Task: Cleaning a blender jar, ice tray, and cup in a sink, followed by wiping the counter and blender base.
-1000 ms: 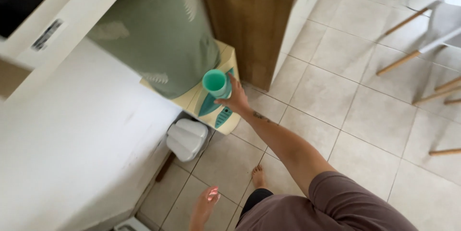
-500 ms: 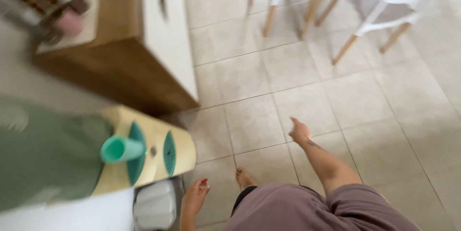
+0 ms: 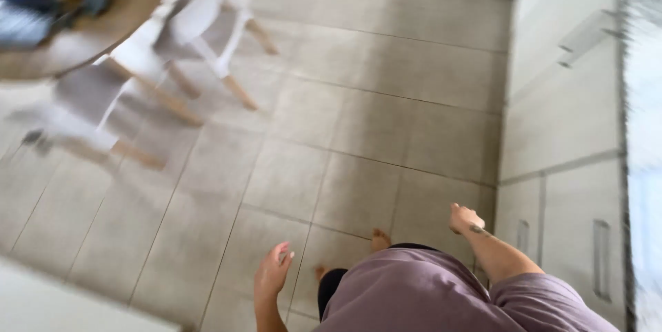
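Note:
I look down at my own body in a mauve shirt over a tiled floor [image 3: 358, 125]. My left hand [image 3: 272, 273] hangs at the lower middle, fingers loosely apart, holding nothing. My right hand [image 3: 465, 218] hangs to the right, near the white cabinet fronts [image 3: 558, 132], fingers curled and nothing visible in it. One bare foot [image 3: 379, 239] shows between the hands. The picture is blurred by motion.
White chairs with wooden legs [image 3: 172, 63] stand at the upper left beside a round wooden table [image 3: 83, 22] with blurred things on it. White cabinets with grey handles line the right side under a pale countertop [image 3: 641, 97]. A white surface edge [image 3: 55, 301] shows at the lower left.
My view has swung round: the green water dispenser and the teal cup on it are out of sight, and the cabinets now stand on the right. My right hand has let go of the cup and dropped to my side.

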